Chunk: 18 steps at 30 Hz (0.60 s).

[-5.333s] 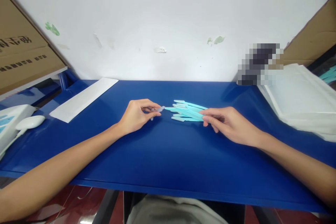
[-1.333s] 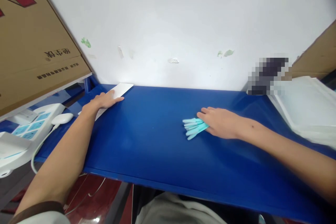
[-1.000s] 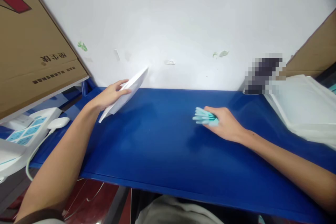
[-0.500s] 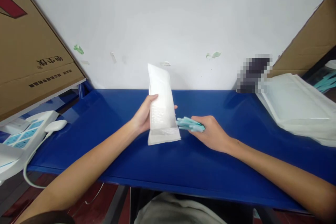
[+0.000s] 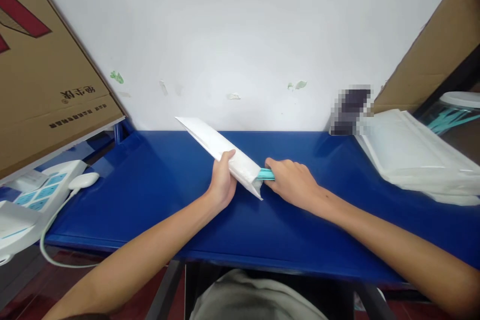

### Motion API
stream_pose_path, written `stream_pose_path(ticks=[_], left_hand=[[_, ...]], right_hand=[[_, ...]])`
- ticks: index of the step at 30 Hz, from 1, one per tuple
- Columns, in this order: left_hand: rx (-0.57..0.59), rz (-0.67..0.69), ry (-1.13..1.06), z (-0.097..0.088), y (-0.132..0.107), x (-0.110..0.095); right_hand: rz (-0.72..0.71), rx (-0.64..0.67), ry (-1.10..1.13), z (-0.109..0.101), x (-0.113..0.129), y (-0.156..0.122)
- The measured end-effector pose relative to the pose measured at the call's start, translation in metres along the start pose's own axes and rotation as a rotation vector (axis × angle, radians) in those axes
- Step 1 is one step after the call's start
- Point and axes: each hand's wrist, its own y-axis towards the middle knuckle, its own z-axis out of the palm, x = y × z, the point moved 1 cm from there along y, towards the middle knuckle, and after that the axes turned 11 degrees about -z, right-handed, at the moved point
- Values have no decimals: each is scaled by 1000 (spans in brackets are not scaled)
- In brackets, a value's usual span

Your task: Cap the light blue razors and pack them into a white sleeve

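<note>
My left hand (image 5: 224, 180) is closed around a long white padded bag (image 5: 217, 142), thumb on top. The bag is tilted, its open mouth facing my right hand and its far end up to the left. My right hand (image 5: 290, 177) pinches a bundle of thin turquoise strips (image 5: 266, 174). The front ends of the strips are inside the bag's mouth, hidden by it. Both hands are above the blue table (image 5: 161, 210).
At right lies a stack of white padded bags (image 5: 420, 150), with a clear jar (image 5: 457, 110) of turquoise strips behind it. A white power strip (image 5: 48, 190) with a plugged-in cable sits at left. Cardboard boxes (image 5: 45, 75) flank the table, and a white wall stands behind.
The bag has turned from nearly upright to slanting, its mouth now towards my right hand. The turquoise strips have moved left into the mouth of the bag.
</note>
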Motion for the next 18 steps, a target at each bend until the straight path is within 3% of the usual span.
stream_pose_path(ticks=[5,8,11,14,18], left_hand=[[-14,-195,-69,10,-5,6],[35,-282,-147,16,-11,0],[140,-334,-147,22,-18,-7],[415,-394,-5,25,-27,-10],[997,-599,470,19,-45,-4]], right_hand=[[-241,-26,185,-42,13,15],[-259,-118,-49,-68,24,22],[-386,-122,-137,-89,30,24],[-400,-123,-75,-115,26,17],[-211,-194,-104,-175,1,-10]])
